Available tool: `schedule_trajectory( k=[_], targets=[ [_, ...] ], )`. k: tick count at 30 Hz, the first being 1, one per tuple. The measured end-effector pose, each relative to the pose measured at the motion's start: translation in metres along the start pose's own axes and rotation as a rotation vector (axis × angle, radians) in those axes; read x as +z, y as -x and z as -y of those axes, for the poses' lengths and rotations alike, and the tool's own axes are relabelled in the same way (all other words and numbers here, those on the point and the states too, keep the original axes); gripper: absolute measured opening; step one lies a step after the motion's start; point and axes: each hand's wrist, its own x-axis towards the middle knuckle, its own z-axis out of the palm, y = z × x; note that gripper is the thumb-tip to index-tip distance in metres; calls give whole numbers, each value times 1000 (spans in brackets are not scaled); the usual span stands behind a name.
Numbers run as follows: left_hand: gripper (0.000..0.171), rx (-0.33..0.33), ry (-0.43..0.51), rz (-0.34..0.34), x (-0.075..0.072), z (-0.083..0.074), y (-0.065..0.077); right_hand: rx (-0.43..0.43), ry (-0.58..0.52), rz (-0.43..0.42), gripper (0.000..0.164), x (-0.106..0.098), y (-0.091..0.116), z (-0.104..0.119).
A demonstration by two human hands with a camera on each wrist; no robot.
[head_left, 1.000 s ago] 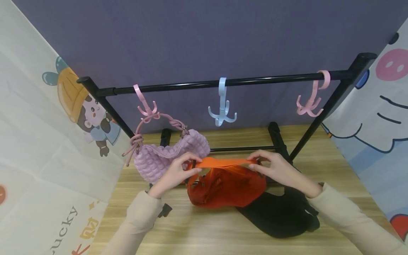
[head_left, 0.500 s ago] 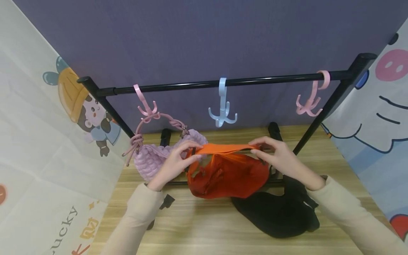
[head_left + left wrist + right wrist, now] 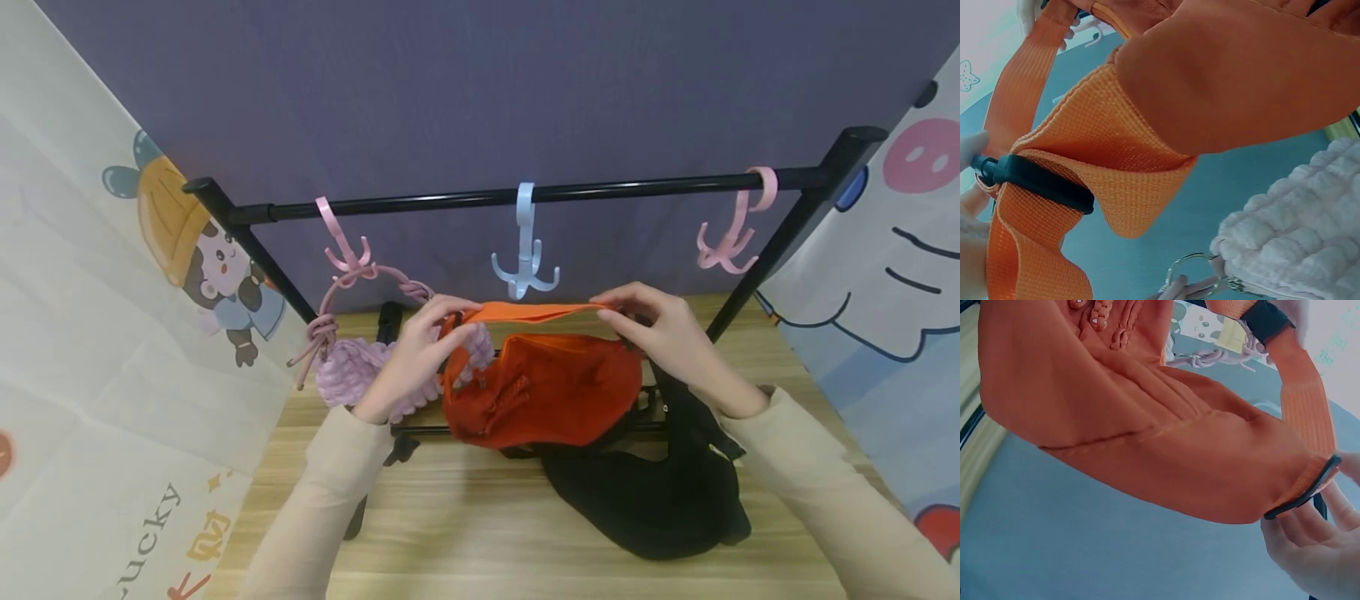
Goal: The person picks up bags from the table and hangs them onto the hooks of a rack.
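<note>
Head view: your left hand and right hand are well apart, each pinching one end of the strap between thumb and fingers. The orange bag hangs below that strap, between your hands and lower in view than the blue hook; strap and hook do not touch. Left wrist view: a black buckle sits on the webbing, at your fingers. Right wrist view: your fingers grip the strap end at a black slider.

Surroundings: a black rail carries the blue hook between two pink ones — the left pink hook and the right pink hook. A lilac bag hangs by its handle from the left one, partly hidden behind your left hand. A black bag lies on the wooden surface, near your right sleeve.
</note>
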Motion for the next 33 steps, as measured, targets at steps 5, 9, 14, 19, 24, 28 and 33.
schedule_trajectory(
  k=[5, 9, 14, 19, 24, 28, 33],
  targets=[
    [25, 23, -30, -12, 0, 10, -6, -44, 10, -49, 20, -3, -7, 2],
    [25, 28, -55, -20, -1, 7, -10, -85, 10, -94, 19, -5, -13, 5],
    [25, 26, -99, -36, -2, 7, -15, -109, -6, -149, 19, -7, -23, 9],
    [25, 51, -141, -50, -2, 5, -21, -100, -18, -177, 18, -11, -31, 11],
    [25, 41, -162, -48, -3, 2, -26, -52, 3, -181, 19, -13, -39, 13],
    [25, 16, -176, -41, -3, 2, -29, -22, 17, -182, 20, -14, -46, 12],
    [26, -18, -170, -19, -3, 2, -31, 9, 25, -183, 22, -14, -54, 11]
  ],
)
